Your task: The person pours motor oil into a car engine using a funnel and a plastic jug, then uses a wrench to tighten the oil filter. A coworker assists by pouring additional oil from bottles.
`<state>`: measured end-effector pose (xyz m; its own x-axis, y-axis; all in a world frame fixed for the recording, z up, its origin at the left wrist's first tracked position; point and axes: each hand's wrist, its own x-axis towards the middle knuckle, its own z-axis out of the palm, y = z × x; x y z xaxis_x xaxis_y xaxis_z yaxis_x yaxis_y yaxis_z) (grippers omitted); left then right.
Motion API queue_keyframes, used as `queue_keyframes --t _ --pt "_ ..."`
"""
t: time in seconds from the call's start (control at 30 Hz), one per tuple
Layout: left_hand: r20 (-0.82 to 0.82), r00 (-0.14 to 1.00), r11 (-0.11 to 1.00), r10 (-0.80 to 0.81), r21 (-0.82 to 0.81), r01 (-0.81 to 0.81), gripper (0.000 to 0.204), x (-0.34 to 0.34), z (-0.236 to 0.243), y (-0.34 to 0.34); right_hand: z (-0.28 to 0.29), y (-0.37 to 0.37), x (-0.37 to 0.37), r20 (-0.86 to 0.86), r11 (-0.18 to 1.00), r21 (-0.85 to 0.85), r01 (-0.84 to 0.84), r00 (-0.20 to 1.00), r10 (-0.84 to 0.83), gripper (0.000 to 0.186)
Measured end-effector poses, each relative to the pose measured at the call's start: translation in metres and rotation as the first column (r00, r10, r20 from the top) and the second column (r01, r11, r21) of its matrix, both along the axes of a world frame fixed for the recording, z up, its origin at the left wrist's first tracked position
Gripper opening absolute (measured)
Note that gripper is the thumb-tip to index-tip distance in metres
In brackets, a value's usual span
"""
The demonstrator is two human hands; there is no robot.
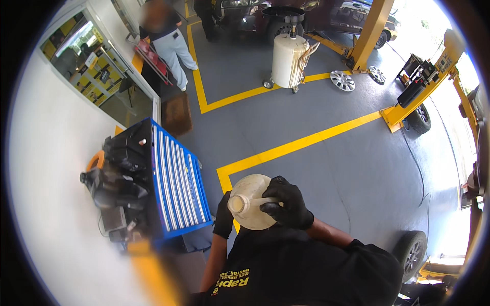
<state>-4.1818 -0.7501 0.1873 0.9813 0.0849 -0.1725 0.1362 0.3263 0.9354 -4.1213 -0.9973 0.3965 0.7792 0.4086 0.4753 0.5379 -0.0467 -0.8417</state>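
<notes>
A cream-white plastic jug (261, 218), round and with a bare neck opening on top, is held upright against the front of my body. My right hand (289, 203), in a black glove, wraps its fingers round the jug's handle. On the jug's other side, my left hand (223, 218), also black-gloved, grips the wall, its fingers mostly hidden behind the jug. What is inside the jug cannot be made out.
A blue tool cabinet (178, 178) carrying black containers (120, 188) stands close on my left. Ahead are a wheeled white drain tank (288, 61), hubcaps (342, 80) and a yellow lift post (371, 35). A person (168, 43) stands far left. A wheel (411, 251) lies right.
</notes>
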Motion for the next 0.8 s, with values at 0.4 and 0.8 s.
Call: queue_keyframes --t 0.4,0.8 --pt "0.06 0.977 0.907 -0.206 -0.363 0.213 0.051 0.485 0.02 0.049 -0.003 0.096 0.451 -0.01 0.975 0.032 0.22 0.975 -0.22 0.026" --pt "0.177 0.973 0.986 -0.147 0.099 0.131 0.061 0.918 0.095 0.186 0.007 0.237 0.905 -0.074 0.997 0.063 0.052 0.996 -0.047 0.021"
